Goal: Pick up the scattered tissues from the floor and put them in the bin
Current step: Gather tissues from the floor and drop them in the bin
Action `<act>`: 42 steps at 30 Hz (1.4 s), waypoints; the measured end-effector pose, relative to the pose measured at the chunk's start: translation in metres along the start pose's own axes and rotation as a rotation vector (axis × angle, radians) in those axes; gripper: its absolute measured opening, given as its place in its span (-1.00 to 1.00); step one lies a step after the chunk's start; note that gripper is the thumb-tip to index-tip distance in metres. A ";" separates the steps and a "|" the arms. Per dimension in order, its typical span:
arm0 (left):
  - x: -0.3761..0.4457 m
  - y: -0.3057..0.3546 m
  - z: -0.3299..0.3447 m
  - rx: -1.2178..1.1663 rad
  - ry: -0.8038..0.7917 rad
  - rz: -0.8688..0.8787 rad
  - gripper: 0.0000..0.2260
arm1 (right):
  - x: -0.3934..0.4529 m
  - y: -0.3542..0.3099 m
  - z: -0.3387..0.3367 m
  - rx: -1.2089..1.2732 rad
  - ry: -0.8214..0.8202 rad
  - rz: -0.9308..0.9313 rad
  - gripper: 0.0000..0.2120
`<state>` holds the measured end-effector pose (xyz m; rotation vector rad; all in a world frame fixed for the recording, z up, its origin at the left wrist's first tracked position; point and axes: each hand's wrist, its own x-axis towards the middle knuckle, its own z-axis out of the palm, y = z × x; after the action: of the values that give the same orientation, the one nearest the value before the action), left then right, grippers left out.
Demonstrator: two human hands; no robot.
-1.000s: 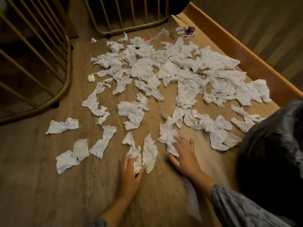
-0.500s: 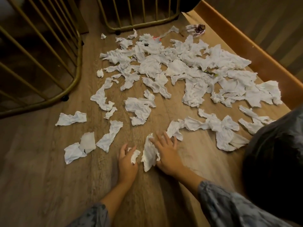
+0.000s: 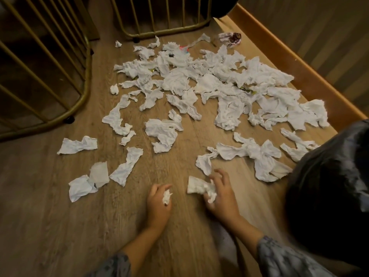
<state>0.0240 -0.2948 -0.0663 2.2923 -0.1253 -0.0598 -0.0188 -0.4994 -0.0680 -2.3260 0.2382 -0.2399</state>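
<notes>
Single head view, taken from a wide-angle camera worn on my head, facing forward and steeply down at the wooden floor (image 3: 50,226). My forearms enter from the lower edge, close to the lens; the gold railing (image 3: 85,62) lies farthest, along the top. Straight lines bow toward the frame edges. No second view overlaps it.

White crumpled tissues (image 3: 199,90) scattered on floor; black-lined bin (image 3: 331,188) right.

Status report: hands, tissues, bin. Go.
Left hand holds a small wad. Right hand grips a crumpled tissue. Many tissues on floor. Black bin bag at right, path unobstructed.
</notes>
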 end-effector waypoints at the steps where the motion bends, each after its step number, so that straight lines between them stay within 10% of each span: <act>1: 0.010 0.010 0.004 0.001 -0.018 0.016 -0.61 | 0.011 -0.001 -0.005 -0.037 0.006 0.053 -0.52; 12: 0.099 0.066 0.075 0.301 -0.627 0.359 -0.35 | 0.007 0.028 -0.042 -0.382 -0.121 0.155 -0.77; 17: 0.070 0.063 0.081 0.194 -0.392 0.362 -0.79 | -0.020 0.049 -0.068 -0.400 -0.103 0.132 -0.77; 30: 0.154 0.217 -0.032 0.108 -0.083 0.383 -0.85 | 0.067 -0.072 -0.155 -0.175 0.307 0.063 -0.54; 34: 0.147 0.288 -0.054 -0.141 0.039 0.403 -0.88 | 0.084 -0.117 -0.204 -0.264 0.464 -0.059 -0.79; 42: 0.058 0.393 -0.002 -0.658 -0.185 0.424 -0.72 | 0.029 -0.119 -0.306 -0.196 0.936 0.024 -0.77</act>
<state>0.0537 -0.5586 0.2293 1.5645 -0.5934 -0.0793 -0.0541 -0.6343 0.2303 -2.2280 0.7655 -1.3357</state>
